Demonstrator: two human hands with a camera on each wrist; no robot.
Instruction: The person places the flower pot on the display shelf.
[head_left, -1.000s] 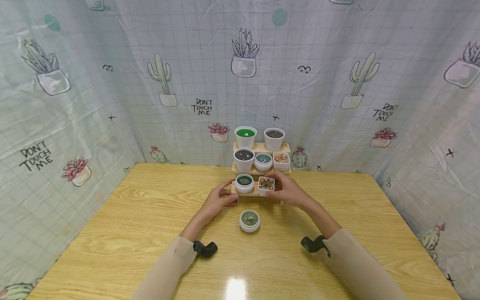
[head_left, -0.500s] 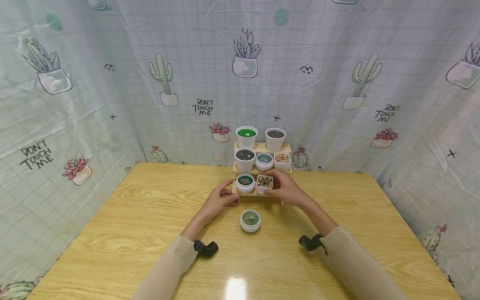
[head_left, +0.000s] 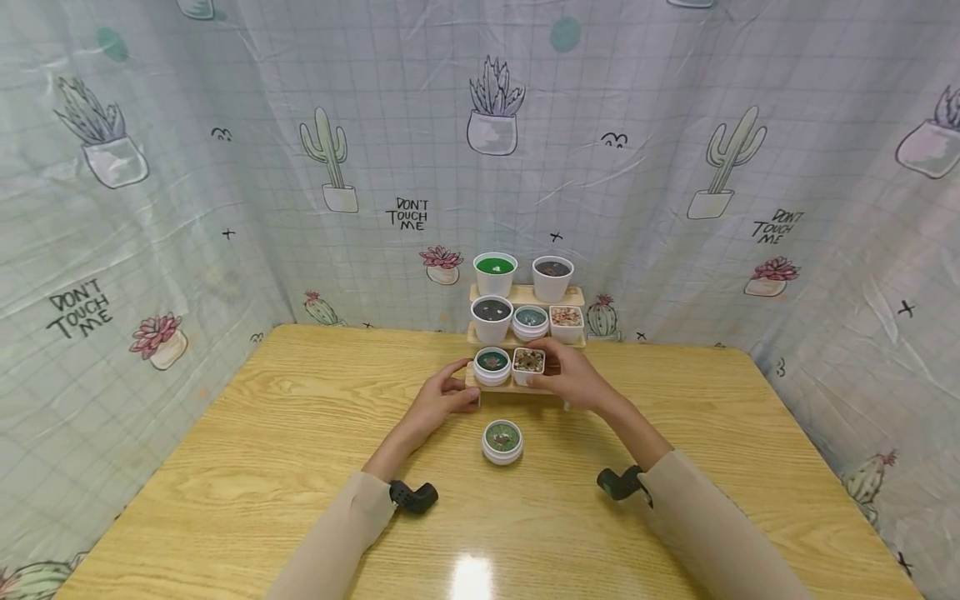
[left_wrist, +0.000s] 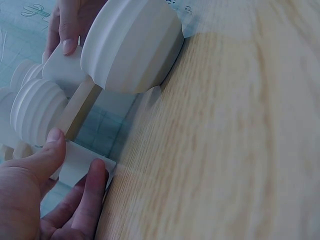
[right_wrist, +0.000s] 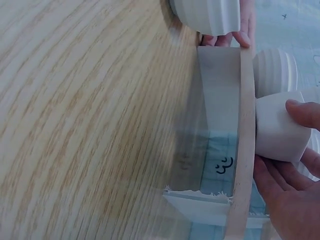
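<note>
A small tiered wooden stand (head_left: 528, 293) with white supports stands at the table's back. My left hand (head_left: 435, 404) holds the left end of its lowest shelf (left_wrist: 82, 105), thumb on the wood and fingers against the white support (left_wrist: 82, 162). My right hand (head_left: 576, 379) grips a square white pot (head_left: 528, 363) topped with pebbles, thumb at the front and fingers behind. In the right wrist view this pot (right_wrist: 280, 130) sits at the shelf. Just left of it is a round ribbed white pot (head_left: 492, 367) with a dark green top. Another round pot (head_left: 502, 442), green-topped, stands on the table in front.
On the middle tier are a dark-topped pot (head_left: 492, 320), a round teal-topped pot (head_left: 530, 322) and a square pot with reddish stones (head_left: 566, 323). A green-topped pot (head_left: 495, 275) and a grey-topped pot (head_left: 552, 279) occupy the top tier. A printed curtain (head_left: 375, 150) hangs behind the wooden table (head_left: 337, 375).
My right hand has slid the square pot a little left along the lowest shelf, nearer the round pot. My left hand keeps its hold on the stand.
</note>
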